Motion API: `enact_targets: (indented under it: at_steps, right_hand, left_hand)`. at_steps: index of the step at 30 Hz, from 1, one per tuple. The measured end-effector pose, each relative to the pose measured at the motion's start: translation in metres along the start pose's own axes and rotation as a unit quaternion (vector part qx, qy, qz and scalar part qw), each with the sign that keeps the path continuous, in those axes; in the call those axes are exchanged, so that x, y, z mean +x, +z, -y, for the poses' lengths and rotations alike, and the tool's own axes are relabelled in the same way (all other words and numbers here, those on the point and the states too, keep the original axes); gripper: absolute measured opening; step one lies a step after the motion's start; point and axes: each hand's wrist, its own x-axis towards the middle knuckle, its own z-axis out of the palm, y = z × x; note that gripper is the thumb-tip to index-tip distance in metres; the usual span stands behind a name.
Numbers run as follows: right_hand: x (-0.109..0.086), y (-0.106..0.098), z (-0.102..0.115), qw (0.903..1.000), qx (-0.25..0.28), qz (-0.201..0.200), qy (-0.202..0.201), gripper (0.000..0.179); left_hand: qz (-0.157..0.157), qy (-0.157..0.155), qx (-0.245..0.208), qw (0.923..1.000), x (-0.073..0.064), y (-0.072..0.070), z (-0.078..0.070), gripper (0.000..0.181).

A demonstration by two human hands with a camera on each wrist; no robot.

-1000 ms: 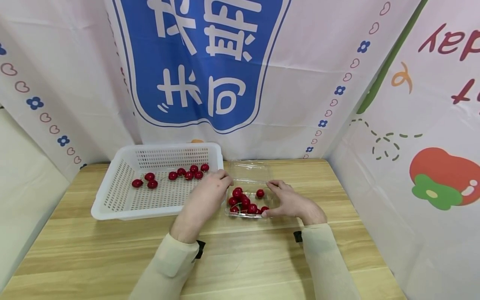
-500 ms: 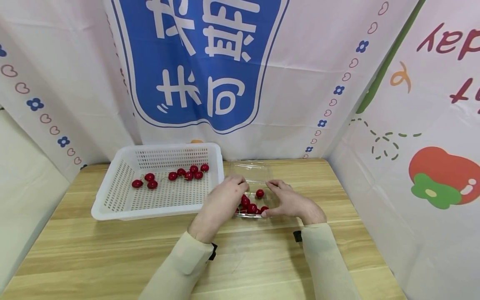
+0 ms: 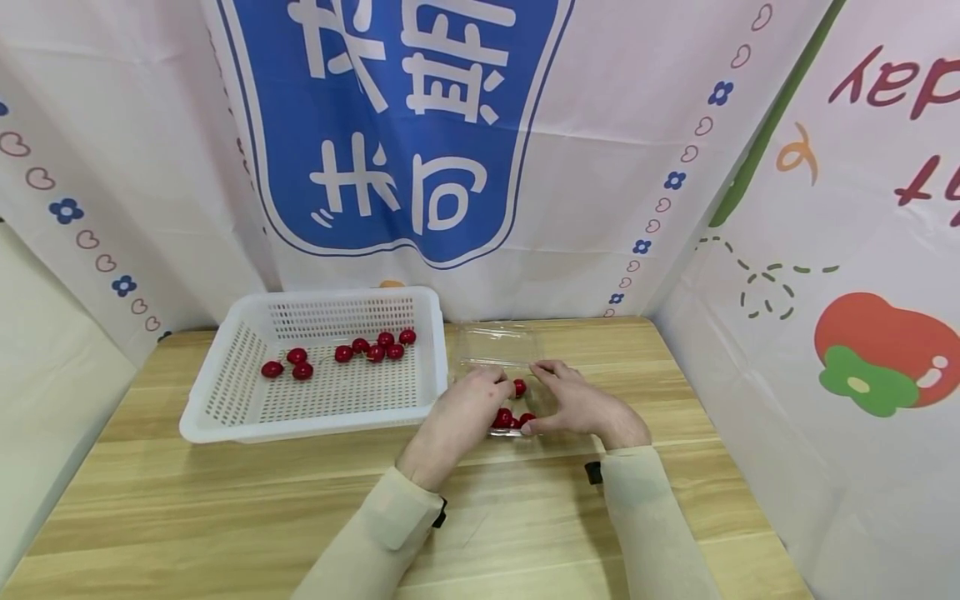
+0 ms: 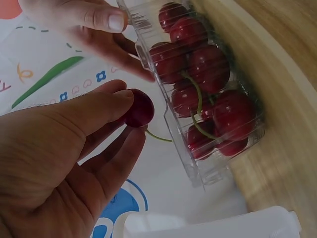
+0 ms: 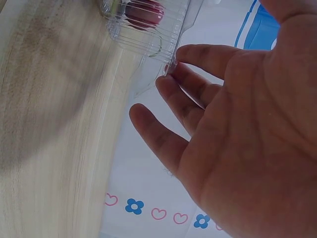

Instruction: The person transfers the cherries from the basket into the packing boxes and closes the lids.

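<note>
My left hand (image 3: 463, 417) is above the left part of a clear plastic clamshell box (image 3: 513, 432). In the left wrist view its thumb and fingers pinch a dark red cherry (image 4: 139, 109) with a green stem, just outside the box rim. Several red cherries (image 4: 209, 68) lie inside the box, some with stems; from the head, my left hand hides part of them. At the box's right side, my right hand (image 3: 585, 410) touches the rim, thumb near the front corner and fingers towards the back. The right wrist view shows those fingers (image 5: 171, 101) extended and spread.
A white perforated basket (image 3: 315, 429) with several cherries (image 3: 375, 353) stands left of the box. The clear lid (image 3: 498, 342) lies folded back behind the box. A printed curtain (image 3: 570, 208) hangs behind the wooden table (image 3: 150, 517).
My left hand has moved right, from the gap between basket and box to over the box's cherries. My right hand stays at the box's right side.
</note>
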Motion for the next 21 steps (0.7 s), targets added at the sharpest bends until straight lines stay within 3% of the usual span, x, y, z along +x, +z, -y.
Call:
enact_targets:
  at_steps: [7, 21]
  right_hand:
    - [0.000, 0.000, 0.000, 1.0000, 0.009, 0.000, 0.004, 0.124]
    - [0.000, 0.001, 0.001, 0.9999, 0.011, 0.002, 0.007, 0.125]
  left_hand:
    - [0.008, -0.003, -0.005, 1.0000, -0.001, 0.001, -0.001, 0.030]
    - [-0.032, -0.023, -0.063, 0.9973, -0.013, -0.025, 0.019, 0.023]
